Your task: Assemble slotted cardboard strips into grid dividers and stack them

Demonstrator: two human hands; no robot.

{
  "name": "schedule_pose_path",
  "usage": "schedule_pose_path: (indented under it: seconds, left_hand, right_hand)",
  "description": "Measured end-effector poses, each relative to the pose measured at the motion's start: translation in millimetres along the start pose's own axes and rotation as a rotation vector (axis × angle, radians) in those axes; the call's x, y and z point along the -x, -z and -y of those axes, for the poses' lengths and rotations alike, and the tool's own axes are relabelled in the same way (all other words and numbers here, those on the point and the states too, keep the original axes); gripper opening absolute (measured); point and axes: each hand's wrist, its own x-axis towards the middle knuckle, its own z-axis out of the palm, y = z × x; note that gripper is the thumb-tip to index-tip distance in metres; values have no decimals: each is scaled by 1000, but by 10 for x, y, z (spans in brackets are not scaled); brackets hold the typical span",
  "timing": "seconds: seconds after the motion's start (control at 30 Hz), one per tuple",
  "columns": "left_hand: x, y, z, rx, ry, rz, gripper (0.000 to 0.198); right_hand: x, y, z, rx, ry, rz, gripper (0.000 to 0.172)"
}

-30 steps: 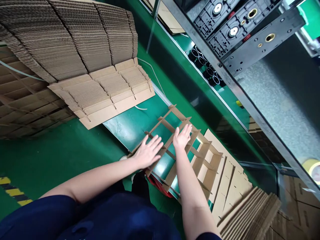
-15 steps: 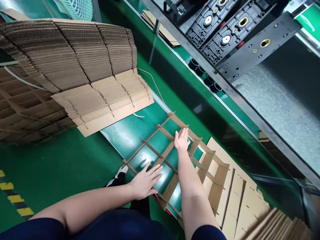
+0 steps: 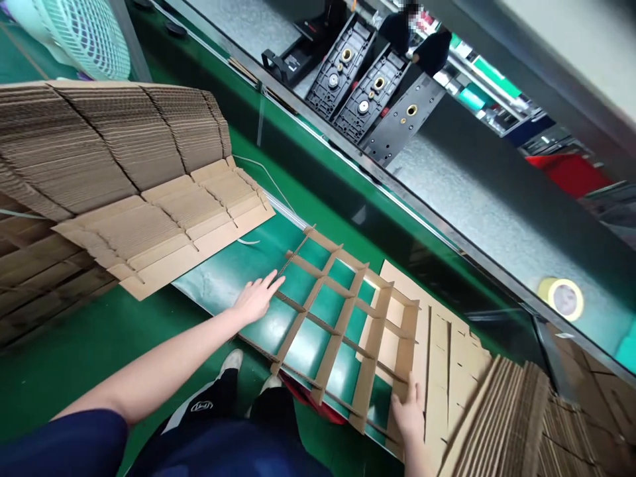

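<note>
A cardboard divider grid stands opened into several cells on a glossy green board. My left hand rests flat with fingers stretched against the grid's left end strip. Down at the bottom right, my right hand lies with fingers extended on the grid's near right edge, touching its outer strip. Neither hand closes round anything. Under the grid's right part lie flat slotted cardboard strips.
Tall stacks of slotted cardboard strips fill the left; a lower fanned pile lies in front. More strips lean at bottom right. A conveyor with black fixtures runs behind; a tape roll sits on it. A fan stands top left.
Both hands slid apart: the left went to the grid's left end, the right drew back to its near right edge. The grid spread wider, and the view tilted up.
</note>
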Motion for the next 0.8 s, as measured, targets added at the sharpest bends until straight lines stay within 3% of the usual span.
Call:
schedule_pose_path:
  seconds: [0.1,0.27,0.37,0.5,0.63,0.7,0.8]
  left_hand:
    - [-165,-60,8,-31,-8,75,49]
    - [-215,-81,-56,-71,30,43,40]
    - [-74,-1,-93,-102,51,9,41]
    - [304,209,-64,-133,110,-77,41]
    - [919,498,183,-92,173,-273,39]
    - [1352,654,394,-67,221,-392,38]
    - [2178,870,829,-48,344,-566,37]
  right_hand:
    - [-79,-109,-250,-51,116,2,65]
    - [-399,-150,-186,-50,204,-84,39]
    - [-527,-151,-262,-126,246,-52,32]
    - [-510,-33,-244,-214,339,-104,36]
    - [-410,300,223,-179,457,-183,38]
    - [-324,476,642,-170,551,-223,38]
    - [-30,633,1503,-132,713,-261,38]
